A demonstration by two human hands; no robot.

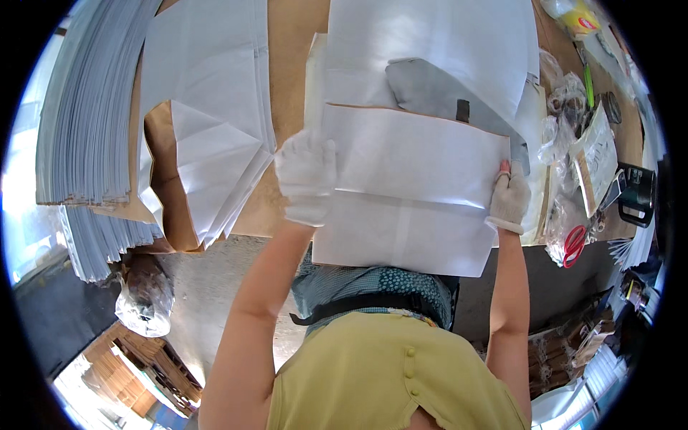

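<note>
A white paper piece (412,168) with a brown upper edge and a crease across its middle lies in front of me, its lower part hanging past the table's near edge. My left hand (308,175), in a white glove, is closed at its left edge. On the right edge, my gloved right hand (510,197) grips the paper, a bare fingertip showing at the glove's end. Beyond it lie larger white paper sheets (430,36) and a grey flat piece (437,89) with a dark patch, partly covered by the paper.
To the left are white paper sacks (208,64), the top one's brown-lined end opened, and a tall stack of white paper (89,93). At right lie crumpled plastic bags (566,100), red-handled scissors (574,246), a green-handled tool (588,86) and a dark mug-like object (636,195).
</note>
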